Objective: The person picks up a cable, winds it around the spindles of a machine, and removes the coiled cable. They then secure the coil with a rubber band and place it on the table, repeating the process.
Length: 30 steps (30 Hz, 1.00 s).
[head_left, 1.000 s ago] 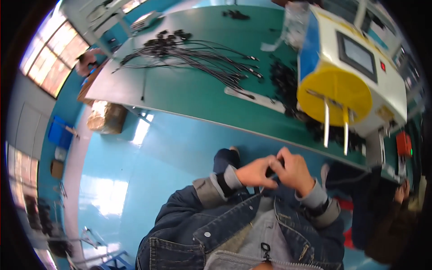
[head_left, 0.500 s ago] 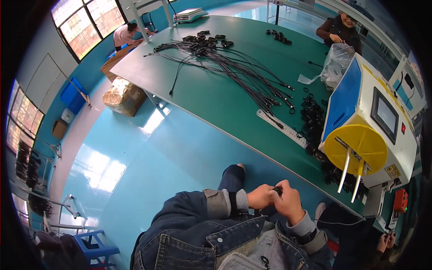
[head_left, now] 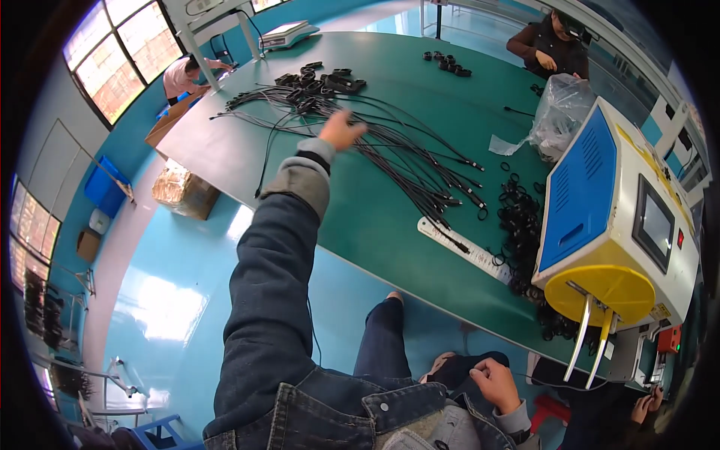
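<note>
Your left hand (head_left: 343, 132) is nearer, over black cables (head_left: 401, 174) slanting far-left to near-right. Your right hand (head_left: 496, 384) sits curled, well apart; neither grip is clear.

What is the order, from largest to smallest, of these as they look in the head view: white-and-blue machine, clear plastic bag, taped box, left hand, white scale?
1. White-and-blue machine
2. Clear plastic bag
3. Taped box
Left hand and white scale: both smaller, too alike to rank.

The cables (head_left: 397, 166) at upper centre were black, the surface (head_left: 375, 247) green, the machine (head_left: 611, 206) at right white, blue and yellow.
</note>
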Each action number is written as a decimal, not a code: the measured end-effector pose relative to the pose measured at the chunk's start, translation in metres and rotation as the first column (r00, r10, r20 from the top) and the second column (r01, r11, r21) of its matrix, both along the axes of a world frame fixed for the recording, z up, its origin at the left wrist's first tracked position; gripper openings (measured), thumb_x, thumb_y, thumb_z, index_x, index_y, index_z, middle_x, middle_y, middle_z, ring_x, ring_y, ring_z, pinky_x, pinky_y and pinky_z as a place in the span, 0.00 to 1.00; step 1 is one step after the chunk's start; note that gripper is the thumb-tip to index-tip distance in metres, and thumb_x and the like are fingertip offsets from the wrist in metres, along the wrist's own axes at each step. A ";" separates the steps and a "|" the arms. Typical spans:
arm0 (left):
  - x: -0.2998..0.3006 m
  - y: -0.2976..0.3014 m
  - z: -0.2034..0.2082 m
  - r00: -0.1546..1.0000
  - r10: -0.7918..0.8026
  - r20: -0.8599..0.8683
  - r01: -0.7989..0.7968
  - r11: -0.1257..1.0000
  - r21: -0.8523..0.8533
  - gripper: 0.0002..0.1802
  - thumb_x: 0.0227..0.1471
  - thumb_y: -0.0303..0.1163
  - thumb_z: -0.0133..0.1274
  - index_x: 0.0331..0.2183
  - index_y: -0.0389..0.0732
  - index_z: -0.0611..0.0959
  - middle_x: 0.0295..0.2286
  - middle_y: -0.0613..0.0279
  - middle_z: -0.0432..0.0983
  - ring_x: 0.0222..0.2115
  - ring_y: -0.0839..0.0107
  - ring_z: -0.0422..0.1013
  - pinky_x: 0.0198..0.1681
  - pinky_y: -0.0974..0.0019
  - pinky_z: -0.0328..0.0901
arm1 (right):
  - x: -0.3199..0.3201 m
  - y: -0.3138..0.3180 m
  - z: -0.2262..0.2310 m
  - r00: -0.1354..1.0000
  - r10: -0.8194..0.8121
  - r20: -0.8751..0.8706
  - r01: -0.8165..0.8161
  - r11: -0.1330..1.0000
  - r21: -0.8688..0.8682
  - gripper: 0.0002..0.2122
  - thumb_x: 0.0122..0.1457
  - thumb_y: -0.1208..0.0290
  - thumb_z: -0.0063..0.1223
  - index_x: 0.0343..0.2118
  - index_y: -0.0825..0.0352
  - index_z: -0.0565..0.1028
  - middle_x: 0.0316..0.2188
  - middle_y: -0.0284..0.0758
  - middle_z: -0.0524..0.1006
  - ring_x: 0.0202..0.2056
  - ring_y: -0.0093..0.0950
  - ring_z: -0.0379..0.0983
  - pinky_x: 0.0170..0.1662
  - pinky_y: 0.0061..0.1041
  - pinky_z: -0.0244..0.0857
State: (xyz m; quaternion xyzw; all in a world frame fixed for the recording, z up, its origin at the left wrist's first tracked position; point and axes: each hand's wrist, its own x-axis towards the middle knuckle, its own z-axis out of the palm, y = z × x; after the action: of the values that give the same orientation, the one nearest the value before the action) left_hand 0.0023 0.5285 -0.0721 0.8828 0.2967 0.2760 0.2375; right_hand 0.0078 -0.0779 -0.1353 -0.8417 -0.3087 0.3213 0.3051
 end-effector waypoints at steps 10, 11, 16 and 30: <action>0.033 -0.047 -0.017 0.886 -0.072 -0.458 0.197 0.952 0.232 0.12 0.47 0.41 0.48 0.34 0.46 0.77 0.29 0.57 0.74 0.35 0.53 0.68 0.38 0.55 0.61 | 0.016 0.021 -0.001 0.999 -0.040 -0.013 0.040 0.998 -0.041 0.08 0.47 0.70 0.54 0.26 0.71 0.73 0.14 0.34 0.71 0.16 0.21 0.66 0.20 0.21 0.58; 0.028 -0.041 -0.021 0.938 -0.100 -0.331 0.189 0.950 0.249 0.11 0.47 0.40 0.48 0.32 0.45 0.76 0.27 0.56 0.74 0.32 0.53 0.69 0.35 0.54 0.62 | 0.016 0.023 0.001 1.000 -0.025 -0.010 0.024 0.999 -0.044 0.09 0.47 0.70 0.54 0.26 0.71 0.73 0.14 0.35 0.72 0.17 0.24 0.68 0.21 0.23 0.59; -0.024 -0.041 -0.001 0.987 -0.002 0.162 -0.058 0.929 0.365 0.10 0.49 0.38 0.47 0.26 0.41 0.74 0.23 0.51 0.73 0.25 0.50 0.68 0.27 0.55 0.63 | 0.014 0.017 0.006 1.000 0.012 0.016 -0.012 1.000 -0.012 0.10 0.47 0.68 0.54 0.26 0.71 0.72 0.15 0.38 0.72 0.18 0.31 0.71 0.23 0.26 0.62; -0.184 -0.245 0.033 0.940 -0.214 0.266 0.127 0.943 0.309 0.06 0.44 0.20 0.47 0.28 0.38 0.77 0.21 0.60 0.69 0.25 0.61 0.65 0.31 0.65 0.60 | -0.010 0.021 0.045 0.987 -0.012 0.162 -0.053 0.916 0.397 0.22 0.46 0.74 0.55 0.46 0.68 0.65 0.29 0.36 0.73 0.24 0.21 0.67 0.27 0.19 0.62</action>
State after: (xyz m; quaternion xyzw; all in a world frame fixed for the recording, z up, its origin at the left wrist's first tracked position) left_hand -0.1818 0.2830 -0.0386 0.8792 0.1362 0.4230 0.1717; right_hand -0.0025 -0.0567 -0.0907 -0.7815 -0.4002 0.1857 0.4412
